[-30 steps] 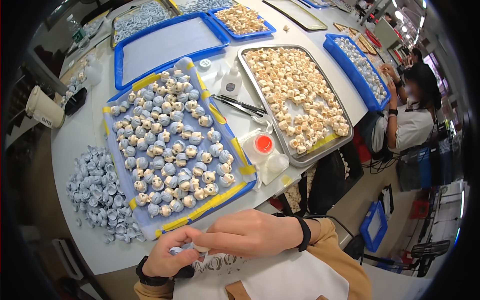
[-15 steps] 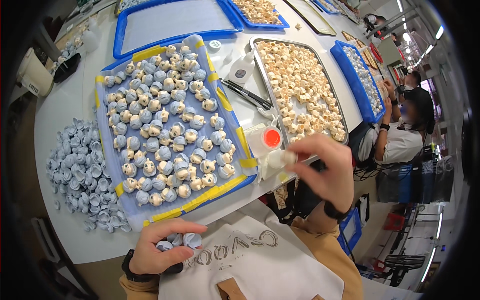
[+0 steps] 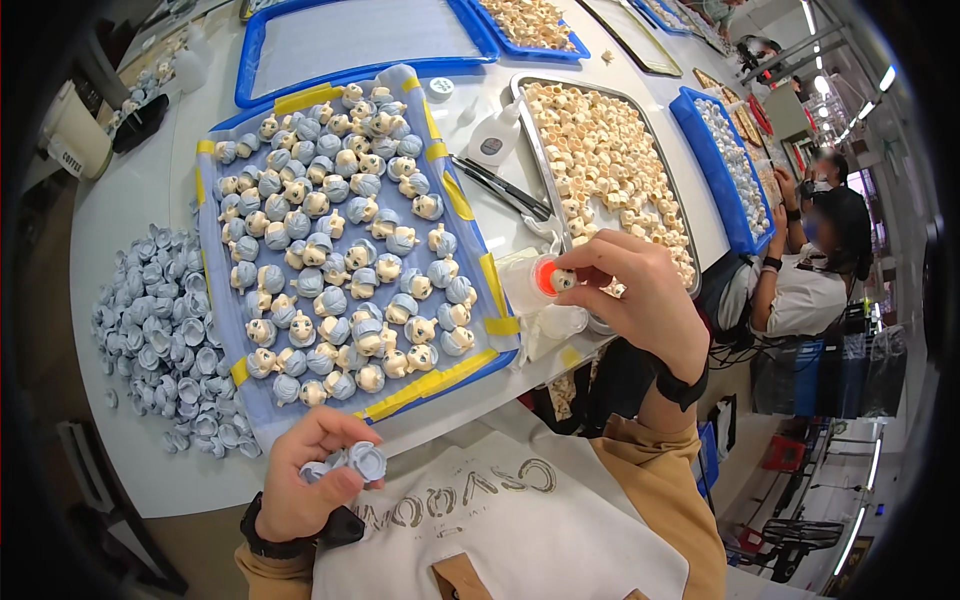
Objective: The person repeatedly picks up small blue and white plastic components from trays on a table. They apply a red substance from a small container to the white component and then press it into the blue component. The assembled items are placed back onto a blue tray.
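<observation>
My left hand (image 3: 308, 470), near the table's front edge, is closed around several pale blue hair shells (image 3: 367, 461); one cupped shell shows at the fingertips. My right hand (image 3: 645, 300) pinches a small doll head (image 3: 564, 281), cream with a painted face, between thumb and fingers. It is right at a translucent cup (image 3: 520, 284) with a bright red-orange top, partly hidden by the head and fingers. A smaller translucent container (image 3: 562, 321) is just below. Left of the cup, a lined tray (image 3: 258, 408) edged with yellow tape holds many blue-haired doll heads (image 3: 330, 300).
A pile of blue shells (image 3: 165, 340) lies at the left. Beyond my right hand, a metal tray (image 3: 541, 160) holds cream pieces (image 3: 590, 150). A white bottle (image 3: 494, 138) and black tweezers (image 3: 500, 187) lie between trays. Another person (image 3: 815, 270) sits at the right.
My right hand has moved up and slightly left to the red-topped cup, and the doll head's painted face now shows. My left hand has shifted slightly left, turning its shells.
</observation>
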The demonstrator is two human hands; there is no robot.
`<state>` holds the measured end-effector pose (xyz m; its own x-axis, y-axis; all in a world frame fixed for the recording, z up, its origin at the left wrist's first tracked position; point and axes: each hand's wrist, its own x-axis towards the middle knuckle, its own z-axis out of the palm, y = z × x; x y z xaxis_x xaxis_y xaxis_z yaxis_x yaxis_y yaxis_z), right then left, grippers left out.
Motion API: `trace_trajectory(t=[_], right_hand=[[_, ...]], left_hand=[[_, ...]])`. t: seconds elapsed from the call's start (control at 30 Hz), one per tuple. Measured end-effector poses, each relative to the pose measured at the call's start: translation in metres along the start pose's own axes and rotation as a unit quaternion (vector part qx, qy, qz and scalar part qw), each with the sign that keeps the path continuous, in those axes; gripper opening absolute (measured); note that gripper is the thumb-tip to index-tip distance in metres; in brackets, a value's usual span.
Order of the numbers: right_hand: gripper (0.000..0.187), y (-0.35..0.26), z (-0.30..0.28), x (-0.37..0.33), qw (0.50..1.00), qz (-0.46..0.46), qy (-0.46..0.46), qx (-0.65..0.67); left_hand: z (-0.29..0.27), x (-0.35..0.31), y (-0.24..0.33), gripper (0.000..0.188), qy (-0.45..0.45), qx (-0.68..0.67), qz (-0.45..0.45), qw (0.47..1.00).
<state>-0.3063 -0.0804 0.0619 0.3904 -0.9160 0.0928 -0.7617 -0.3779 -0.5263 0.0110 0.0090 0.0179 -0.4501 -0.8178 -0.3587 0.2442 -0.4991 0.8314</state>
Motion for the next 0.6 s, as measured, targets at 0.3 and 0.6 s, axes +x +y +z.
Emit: trace_trajectory(t=[0.3, 0.6], right_hand=[[0.023, 0.009, 0.012, -0.019, 0.996, 0.008, 0.082, 0.038], [0.031, -0.058, 0.054, -0.035, 0.943, -0.179, 0.138, 0.246]], left_hand=[[0.002, 0.002, -0.005, 0.050, 0.086, 0.017, 0.071, 0.994], [0.011, 0.011, -0.001, 0.037, 0.016, 0.042, 0.100, 0.994]])
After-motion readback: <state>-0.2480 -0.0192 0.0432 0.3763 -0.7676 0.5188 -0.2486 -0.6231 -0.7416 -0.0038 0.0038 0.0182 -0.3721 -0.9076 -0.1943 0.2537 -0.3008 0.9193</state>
